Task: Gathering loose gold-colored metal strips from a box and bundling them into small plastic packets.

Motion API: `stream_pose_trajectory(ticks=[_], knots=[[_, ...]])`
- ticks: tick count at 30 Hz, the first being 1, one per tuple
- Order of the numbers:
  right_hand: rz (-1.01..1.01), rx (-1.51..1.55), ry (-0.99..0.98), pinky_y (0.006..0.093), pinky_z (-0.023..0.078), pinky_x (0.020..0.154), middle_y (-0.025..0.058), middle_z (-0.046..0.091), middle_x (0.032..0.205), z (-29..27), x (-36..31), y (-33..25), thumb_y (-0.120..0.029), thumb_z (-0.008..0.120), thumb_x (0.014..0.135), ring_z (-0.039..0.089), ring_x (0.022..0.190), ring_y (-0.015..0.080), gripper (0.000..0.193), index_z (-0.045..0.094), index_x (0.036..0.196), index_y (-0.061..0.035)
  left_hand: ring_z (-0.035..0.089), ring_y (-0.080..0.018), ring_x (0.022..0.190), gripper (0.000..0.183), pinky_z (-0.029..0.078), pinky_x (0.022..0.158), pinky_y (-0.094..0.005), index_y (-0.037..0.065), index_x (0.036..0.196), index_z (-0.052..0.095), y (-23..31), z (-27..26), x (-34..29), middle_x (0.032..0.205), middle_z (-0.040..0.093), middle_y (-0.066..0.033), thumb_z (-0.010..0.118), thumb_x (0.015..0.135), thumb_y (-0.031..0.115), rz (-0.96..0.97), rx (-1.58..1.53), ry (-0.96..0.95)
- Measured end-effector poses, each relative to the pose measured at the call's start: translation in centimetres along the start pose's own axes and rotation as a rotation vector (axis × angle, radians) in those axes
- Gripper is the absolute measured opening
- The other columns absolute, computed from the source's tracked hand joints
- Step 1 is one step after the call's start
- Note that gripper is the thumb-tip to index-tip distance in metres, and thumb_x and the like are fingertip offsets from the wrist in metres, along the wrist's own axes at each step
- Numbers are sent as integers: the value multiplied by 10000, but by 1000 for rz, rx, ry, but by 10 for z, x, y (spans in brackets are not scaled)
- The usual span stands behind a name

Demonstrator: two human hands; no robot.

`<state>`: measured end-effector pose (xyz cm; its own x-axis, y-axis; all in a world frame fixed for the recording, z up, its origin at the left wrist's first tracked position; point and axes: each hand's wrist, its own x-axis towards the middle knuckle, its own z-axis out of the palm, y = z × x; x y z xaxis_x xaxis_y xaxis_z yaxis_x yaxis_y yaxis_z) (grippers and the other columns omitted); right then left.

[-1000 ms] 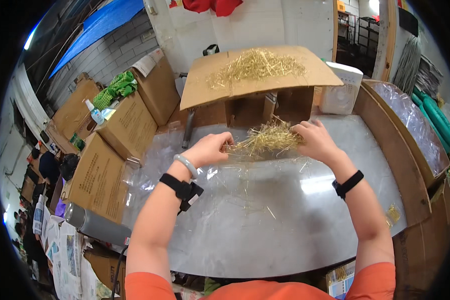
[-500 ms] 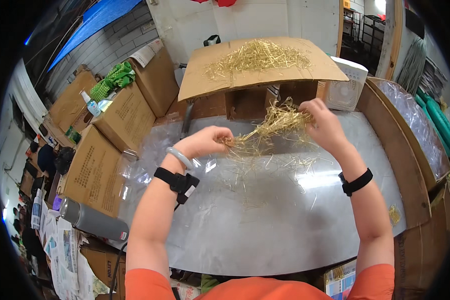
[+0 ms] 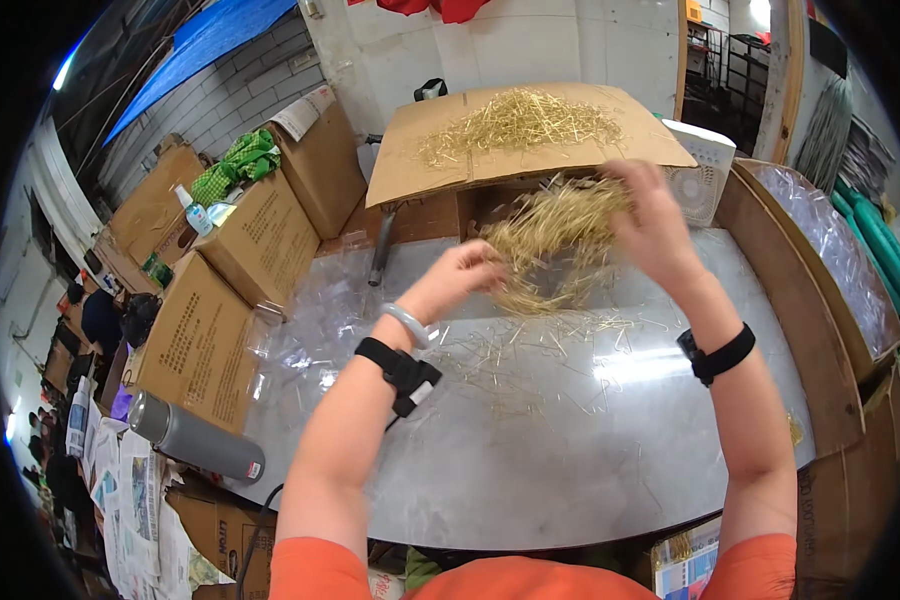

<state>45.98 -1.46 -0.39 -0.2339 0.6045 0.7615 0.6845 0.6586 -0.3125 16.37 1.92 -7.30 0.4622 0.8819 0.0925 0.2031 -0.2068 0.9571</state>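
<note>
A loose tangle of thin gold wire pieces (image 3: 560, 235) hangs above the metal tabletop, blurred by motion. My right hand (image 3: 657, 232) grips its right side with bent fingers. On the other side, my left hand (image 3: 457, 282) is closed at the tangle's lower left edge, fingertips partly blurred against the strands. More gold wires (image 3: 530, 345) lie scattered over the table below, some with bent ends. Behind my hands, a larger heap of the same wire (image 3: 530, 122) rests on a raised cardboard sheet (image 3: 400, 150).
Clear plastic pieces (image 3: 305, 330) lie on the left of the tabletop (image 3: 510, 470), near cardboard boxes (image 3: 195, 345) and a grey flask (image 3: 195, 437). A white perforated appliance (image 3: 698, 172) stands at back right. Cardboard walls (image 3: 805, 300) border the right side, beside a box of clear plastic (image 3: 825, 250).
My left hand has moved right and slightly up, closer to my right hand. The stretched wire tangle is now bunched higher and shaken loose between them; my right hand has risen slightly.
</note>
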Motion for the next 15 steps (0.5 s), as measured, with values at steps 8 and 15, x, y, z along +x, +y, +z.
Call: stream_pose_trajectory(ticks=[8,15], knots=[[111,29,-96,409,511,915,132,635,1116,0,-31,45,13,637,816,632,1067,346,359,603,1165,-61,553,-65,727,158,477,670,-255,30,1024,629,57,-14,7,804,629,27,703,909,109,282,399,132],[87,69,9,378,521,896,139,622,1163,8,-34,48,36,657,818,639,1056,331,323,648,1134,-31,680,-314,820,258,528,762,-388,50,1038,677,85,-15,-4,879,713,-142,675,799,147,124,964,74]])
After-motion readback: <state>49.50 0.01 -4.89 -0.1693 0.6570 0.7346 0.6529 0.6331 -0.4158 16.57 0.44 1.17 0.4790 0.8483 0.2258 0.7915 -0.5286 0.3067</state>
